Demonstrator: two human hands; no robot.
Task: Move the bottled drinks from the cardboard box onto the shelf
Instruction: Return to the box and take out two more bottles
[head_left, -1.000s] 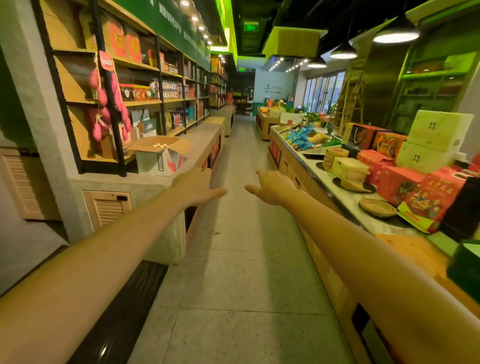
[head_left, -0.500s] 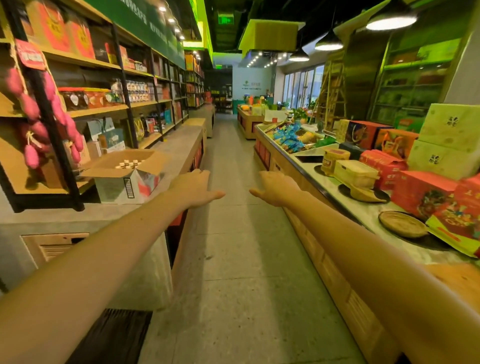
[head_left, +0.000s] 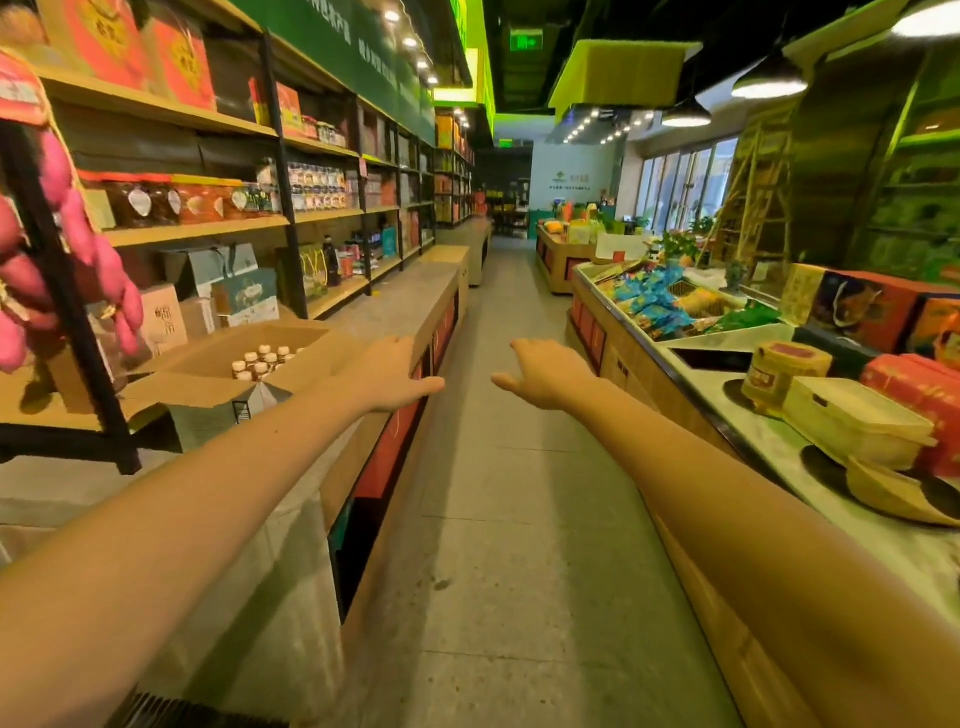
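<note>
Head view, one entry per item.

- Left hand (head_left: 389, 376): stretched forward at arm's length, palm down, fingers relaxed and loosely straight, thumb pointing inward. It holds nothing. It lies to the right of the cardboard box, over the edge of the ledge.
- Right hand (head_left: 540, 371): stretched forward over the aisle floor (head_left: 509, 493), palm down, fingers relaxed, thumb pointing toward the left hand. It holds nothing. The two hands are near each other, not touching.
- Cardboard box (head_left: 208, 374): on the grey ledge (head_left: 395, 306) at the foot of the shelving, flaps folded open. The left forearm crosses in front of its near right corner.
- Bottled drinks (head_left: 262, 361): a cluster of small bottles with pale caps, upright inside the box. Only caps and necks show.
- Shelf (head_left: 197, 231): wooden boards on black uprights, left of the aisle. It holds jars (head_left: 156, 200) on the middle board and gift bags (head_left: 244, 296) on the board behind the box.
- Pink bunch (head_left: 31, 291): hangs at the far left, blurred.
- Display counter (head_left: 779, 447): right of the aisle. It carries a pale lidded container (head_left: 852, 421) and red boxes (head_left: 924, 384).
</note>
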